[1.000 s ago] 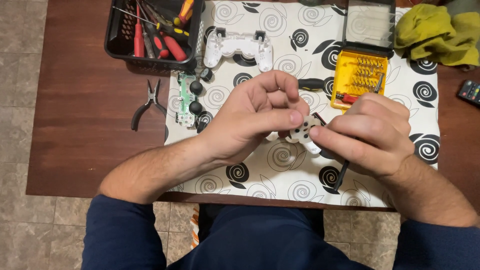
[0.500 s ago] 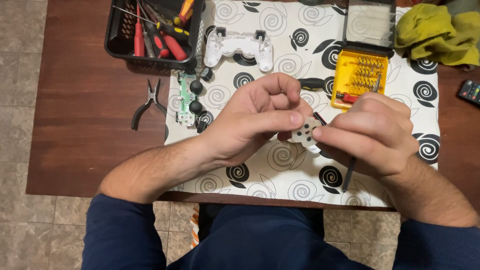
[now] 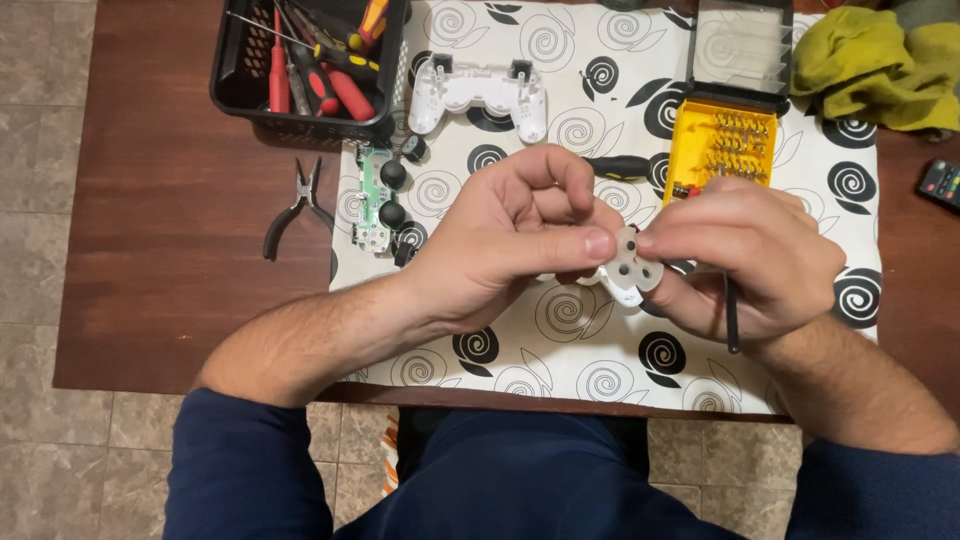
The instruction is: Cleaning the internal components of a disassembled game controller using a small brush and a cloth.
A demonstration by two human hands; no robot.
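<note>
Two hands meet over the patterned cloth (image 3: 520, 355) on the wooden counter (image 3: 170, 250). Left hand (image 3: 500, 245) and right hand (image 3: 755, 260) both pinch a small translucent rubber button pad (image 3: 632, 262) w/ dark dots — left thumb tip pressed on its left edge, right fingertips on its right edge, grip closed on it from both sides. The pad is held in the air just above the cloth, near the middle. The right hand also has a thin dark screwdriver (image 3: 732, 318) tucked in it, the shaft pointing down toward the person.

Behind the hands: white controller shell (image 3: 478, 92), green circuit board (image 3: 375, 200) w/ two black thumbsticks, yellow bit case (image 3: 718, 140) w/ lid open. Black tool basket (image 3: 300, 60) at top left — pliers (image 3: 295, 205) lie on bare wood below it. Green rag (image 3: 875, 65) top right.
</note>
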